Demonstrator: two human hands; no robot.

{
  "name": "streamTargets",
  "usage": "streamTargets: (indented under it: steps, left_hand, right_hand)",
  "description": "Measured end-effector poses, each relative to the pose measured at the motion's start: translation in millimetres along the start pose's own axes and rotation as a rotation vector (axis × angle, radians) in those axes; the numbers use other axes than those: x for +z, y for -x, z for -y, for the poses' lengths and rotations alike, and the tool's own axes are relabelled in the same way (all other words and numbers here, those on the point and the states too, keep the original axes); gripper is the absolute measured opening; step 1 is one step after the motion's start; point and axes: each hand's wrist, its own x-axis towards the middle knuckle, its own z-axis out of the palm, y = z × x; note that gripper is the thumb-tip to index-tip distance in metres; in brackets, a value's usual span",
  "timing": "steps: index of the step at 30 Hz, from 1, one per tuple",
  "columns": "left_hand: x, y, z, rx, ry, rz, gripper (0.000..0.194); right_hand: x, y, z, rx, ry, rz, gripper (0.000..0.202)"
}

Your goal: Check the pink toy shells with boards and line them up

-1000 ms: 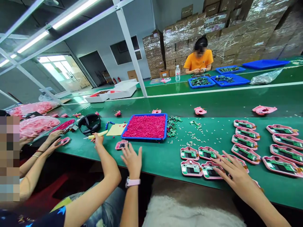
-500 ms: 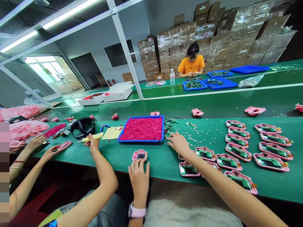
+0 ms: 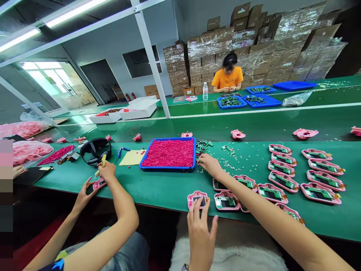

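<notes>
Sitting in rows on the right of the table (image 3: pixel 158 190), the filled shells (image 3: pixel 283 181) had green boards in their open backs in the head view. More lay between those rows and us, partly hidden by our right arm (image 3: pixel 262 205). By our judgement, these were the furthest along. The near shell (image 3: pixel 197 194) lay flat by the table's near edge, just left of the closest filled shells, with its screen and pink buttons facing up; we could not see whether it held a board. Loose boards (image 3: pixel 203 146) lay heaped against the tray's right side, outside any shell, and small pink pieces (image 3: pixel 169 152) filled the blue tray (image 3: pixel 167 169). White bits (image 3: pixel 225 164) were scattered to the right of the heap.

Our left hand (image 3: pixel 200 235) came up from below, its back towards us and its fingers pointing away. Its grip was apart, fingers loosely spread and thumb out to the right, with the fingertips resting on the near shell. Our right arm slanted in from the lower right, over some filled shells, and our right hand (image 3: pixel 210 165) bent down beside the tray's near right corner, close to the loose boards. Its fingertips were drawn near one another, but we could not tell whether that grip was together or holding anything.
</notes>
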Motion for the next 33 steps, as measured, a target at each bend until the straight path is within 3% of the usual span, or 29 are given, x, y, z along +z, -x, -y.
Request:
streamTargets:
  steps: [6,14,18,22,25,27,30,33]
  left_hand:
    - [-24.6,-19.4,9.2,-0.071,0.071,-0.088,0.031]
    - [-32.2,-15.6,12.8,-0.114,0.097,-0.100,0.031]
    - [-40.8,-19.6,19.0,-0.168,0.247,-0.090,0.032]
    - [-57.1,-28.6,23.8,-0.294,0.515,0.060,0.034]
    - [-67.4,-32.8,13.9,-0.446,0.758,0.152,0.044]
    - [-70.5,-33.6,2.3,-0.541,0.904,0.166,0.050]
    - [-68.4,-32.7,-12.8,-0.614,1.059,0.162,0.048]
    - [-61.7,-31.0,-18.1,-0.640,1.156,0.159,0.047]
  right_hand:
    - [0.7,4.3,-3.2,0.005,-0.020,-0.001,0.024]
    - [5.7,-8.6,-5.3,0.025,-0.098,0.038,0.009]
    - [-7.3,-1.6,2.1,0.015,-0.161,0.022,0.010]
    - [-31.5,45.7,29.2,-0.059,-0.269,-0.047,0.010]
    - [-45.1,97.7,55.8,-0.345,-0.498,-0.218,0.014]
    - [-50.1,126.7,69.7,-0.447,-0.569,-0.335,0.018]
    - [-54.0,152.1,80.0,-0.421,-0.551,-0.463,0.020]
    - [-56.3,160.3,81.0,-0.360,-0.598,-0.493,0.019]
